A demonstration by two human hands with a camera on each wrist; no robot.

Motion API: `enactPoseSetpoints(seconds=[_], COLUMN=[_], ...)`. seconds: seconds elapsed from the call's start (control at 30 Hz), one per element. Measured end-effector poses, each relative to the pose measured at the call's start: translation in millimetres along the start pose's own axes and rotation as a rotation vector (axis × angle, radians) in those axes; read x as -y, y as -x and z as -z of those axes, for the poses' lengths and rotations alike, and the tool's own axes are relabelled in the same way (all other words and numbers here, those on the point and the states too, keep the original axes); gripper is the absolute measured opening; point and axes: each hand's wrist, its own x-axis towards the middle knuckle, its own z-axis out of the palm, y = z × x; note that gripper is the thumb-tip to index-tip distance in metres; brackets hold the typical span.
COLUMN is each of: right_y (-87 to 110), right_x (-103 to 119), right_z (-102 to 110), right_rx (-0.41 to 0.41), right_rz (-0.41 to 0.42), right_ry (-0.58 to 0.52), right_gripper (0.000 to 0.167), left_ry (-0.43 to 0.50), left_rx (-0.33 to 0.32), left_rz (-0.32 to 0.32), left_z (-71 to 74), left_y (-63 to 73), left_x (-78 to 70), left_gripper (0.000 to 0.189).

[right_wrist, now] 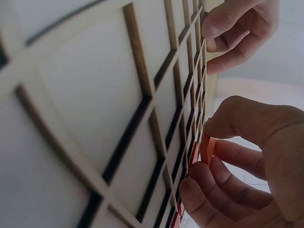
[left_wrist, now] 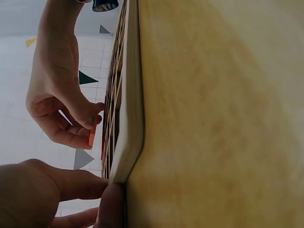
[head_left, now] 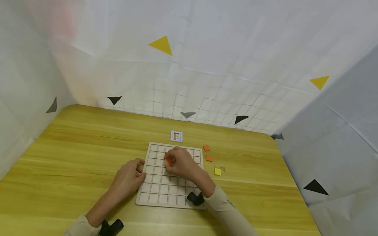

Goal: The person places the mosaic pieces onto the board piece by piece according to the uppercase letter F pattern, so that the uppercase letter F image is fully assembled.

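Note:
My right hand (head_left: 182,163) is over the upper middle of a pale wooden grid board (head_left: 153,198), pinching an orange square tile (right_wrist: 207,150) between thumb and fingers. Just beyond the fingertips, a red tile (head_left: 166,154) shows on the board, partly covered by the hand. In the left wrist view the orange tile (left_wrist: 92,136) stands tilted, close over the grid. At the board's left edge rests my left hand (head_left: 127,176), thumb and forefinger tips touching the rim and the other fingers loosely bent.
Right of the board lie two orange tiles (head_left: 209,158) and a yellow tile (head_left: 218,171). A small printed pattern card (head_left: 176,136) sits behind the board. White sheeting (head_left: 206,82) with coloured triangles surrounds the wooden table (head_left: 73,157). Black wrist devices (head_left: 111,227) are on both arms.

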Motion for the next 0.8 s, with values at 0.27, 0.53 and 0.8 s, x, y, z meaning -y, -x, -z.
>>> enactPoseSetpoints(seconds=[0.27, 0.53, 0.8], right_y=[-3.4, -4.6, -3.7], right_x=[-2.8, -4.4, -2.5], right_z=[-4.6, -8.7, -7.0], right_rx=[0.021, 0.025, 0.025], right_rz=[-0.025, -0.031, -0.028], right_ry=[0.007, 0.04, 0.033], right_gripper=[0.016, 0.018, 0.016], left_ry=[0.008, 0.003, 0.003], left_rx=[0.007, 0.004, 0.01], left_rz=[0.011, 0.016, 0.016], left_z=[0.9, 1.6, 1.1], left_y=[0.4, 1.2, 0.9], left_x=[-1.0, -2.1, -2.2], left_gripper=[0.038, 0.038, 0.038])
